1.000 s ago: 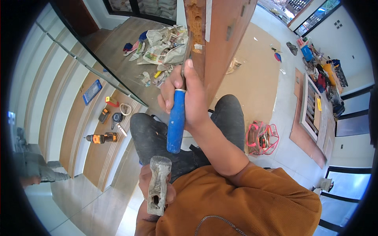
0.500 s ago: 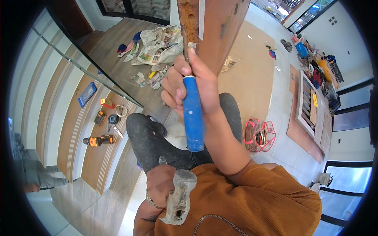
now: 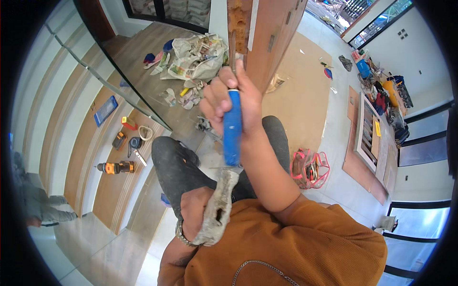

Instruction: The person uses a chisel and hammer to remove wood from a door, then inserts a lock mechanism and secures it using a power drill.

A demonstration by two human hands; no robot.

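Observation:
My right hand [image 3: 234,100] is closed around a chisel [image 3: 232,128] with a scuffed blue handle. Its narrow metal blade points away from me, against the edge of a brown wooden door [image 3: 268,43], where rough cut wood [image 3: 240,19] shows. Lower left, my left hand [image 3: 194,209] grips a worn grey hammer [image 3: 217,209]; its handle is mostly hidden by the hand. The hammer's face is right at the butt of the chisel handle, which is blurred; whether they touch I cannot tell. My bent knees lie on both sides of the chisel.
On the wooden steps at left lie a cordless drill [image 3: 115,167], a battery [image 3: 119,140], a tape measure [image 3: 135,142] and a blue case [image 3: 105,111]. A glass panel edge [image 3: 129,81] borders them. Debris sacks [image 3: 196,56] lie ahead, a pink-trimmed tool bag [image 3: 309,169] at right.
My left hand has brought the hammer up to the chisel's butt end. My right hand still holds the chisel at the door edge; the whole view has shifted slightly.

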